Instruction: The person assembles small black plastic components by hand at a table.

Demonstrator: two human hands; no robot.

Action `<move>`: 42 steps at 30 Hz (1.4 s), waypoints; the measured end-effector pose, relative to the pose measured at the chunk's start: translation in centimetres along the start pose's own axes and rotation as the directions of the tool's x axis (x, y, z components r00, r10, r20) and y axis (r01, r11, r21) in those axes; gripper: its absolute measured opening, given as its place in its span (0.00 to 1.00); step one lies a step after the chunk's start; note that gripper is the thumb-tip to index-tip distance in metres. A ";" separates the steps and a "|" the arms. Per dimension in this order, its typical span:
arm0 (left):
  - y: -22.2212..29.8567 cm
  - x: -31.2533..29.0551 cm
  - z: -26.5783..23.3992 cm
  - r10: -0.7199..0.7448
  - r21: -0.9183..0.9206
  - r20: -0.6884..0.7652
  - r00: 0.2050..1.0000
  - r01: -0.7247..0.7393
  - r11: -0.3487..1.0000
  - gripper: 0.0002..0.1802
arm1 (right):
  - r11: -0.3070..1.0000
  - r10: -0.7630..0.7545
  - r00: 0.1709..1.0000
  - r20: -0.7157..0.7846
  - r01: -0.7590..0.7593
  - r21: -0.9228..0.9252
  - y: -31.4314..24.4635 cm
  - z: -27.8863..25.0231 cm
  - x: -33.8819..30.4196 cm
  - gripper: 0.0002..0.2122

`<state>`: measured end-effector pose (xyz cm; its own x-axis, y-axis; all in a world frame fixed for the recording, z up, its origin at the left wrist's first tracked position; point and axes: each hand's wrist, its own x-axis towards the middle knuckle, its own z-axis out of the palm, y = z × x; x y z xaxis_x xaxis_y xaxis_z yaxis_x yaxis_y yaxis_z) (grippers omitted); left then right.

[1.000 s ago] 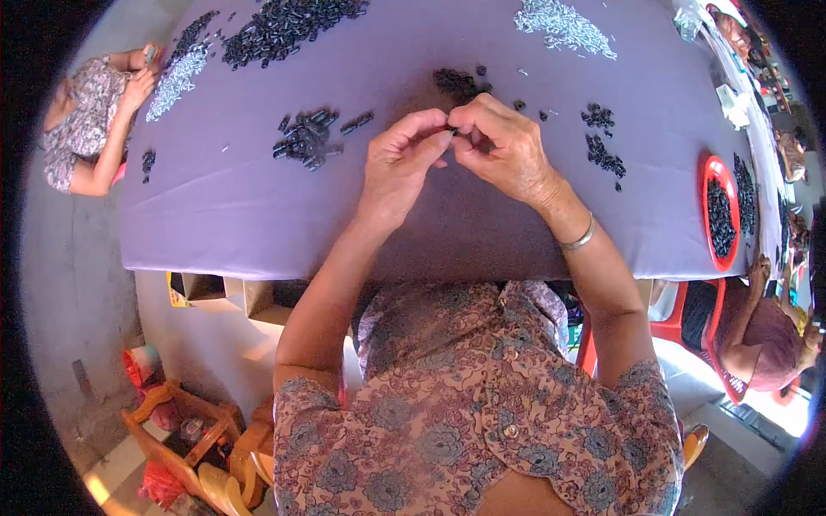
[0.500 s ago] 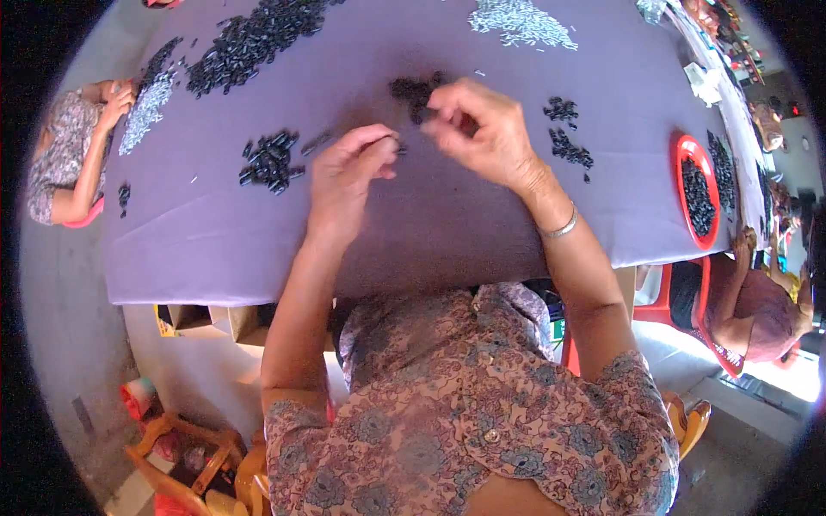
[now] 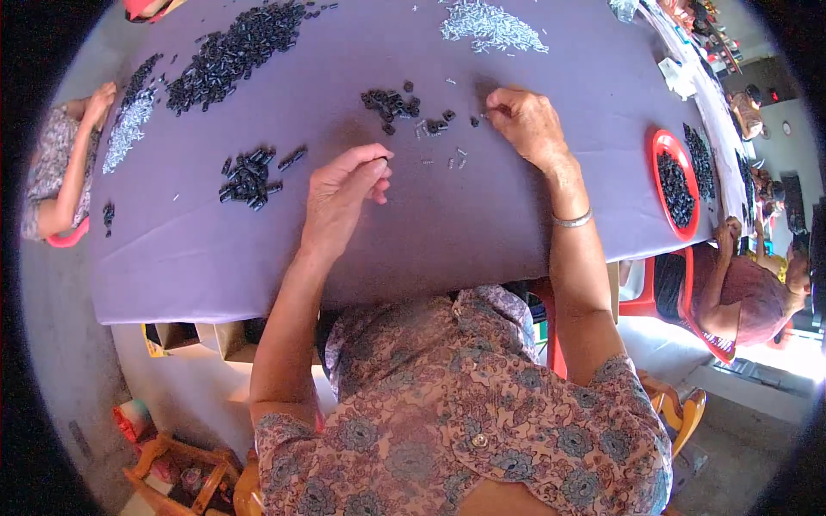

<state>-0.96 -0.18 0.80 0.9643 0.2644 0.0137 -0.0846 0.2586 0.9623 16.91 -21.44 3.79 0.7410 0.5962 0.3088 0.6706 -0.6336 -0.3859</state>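
My left hand (image 3: pixel 348 189) is above the purple cloth, thumb and forefinger pinched on a small dark piece (image 3: pixel 385 161) that mostly hides between the fingertips. To its right, my right hand (image 3: pixel 531 127) has its fingers drawn together low over the cloth. What it holds, if anything, is too small to make out. Between and beyond the hands lies a loose group of small black caps (image 3: pixel 391 106). Several small silver springs (image 3: pixel 457 161) are scattered nearer me. Left of my left hand sits a heap of short black cylinders (image 3: pixel 250 178).
A large black heap (image 3: pixel 237 56) and a silver heap (image 3: pixel 490 27) lie at the far side of the purple-covered table (image 3: pixel 198 267). A red oval tray (image 3: pixel 661 185) of black parts stands at the right. Another person (image 3: pixel 64 163) works at the left edge; others sit at right.
My right hand has moved right, away from my left hand, uncovering the black caps and springs. My left hand stays pinched. The whole view has shifted slightly.
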 end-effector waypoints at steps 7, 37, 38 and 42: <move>-0.1 0.1 0.1 -0.011 0.065 0.020 1.000 0.009 0.998 0.07 | 1.000 0.025 0.999 0.029 -0.025 -0.006 -0.6 0.8 0.1 0.03; -1.0 0.1 0.4 0.005 0.088 -0.024 1.000 -0.003 0.996 0.07 | 0.777 -0.408 0.913 -0.025 0.361 0.515 -9.2 3.6 -1.7 0.05; -0.9 0.1 0.3 -0.009 0.050 -0.028 1.000 0.010 0.999 0.07 | 0.759 -0.385 0.921 -0.060 0.353 0.547 -9.3 3.9 -1.7 0.05; -0.4 0.1 -0.3 -0.079 -0.002 -0.016 0.997 0.079 0.997 0.08 | 0.732 -0.314 0.949 -0.029 0.262 0.629 -9.4 4.4 -1.9 0.04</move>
<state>-0.91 -0.03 0.30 0.9639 0.2580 -0.0665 -0.0089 0.2807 0.9598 9.07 -14.39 2.99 0.4935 0.7503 0.4399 0.6634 0.0023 -0.7482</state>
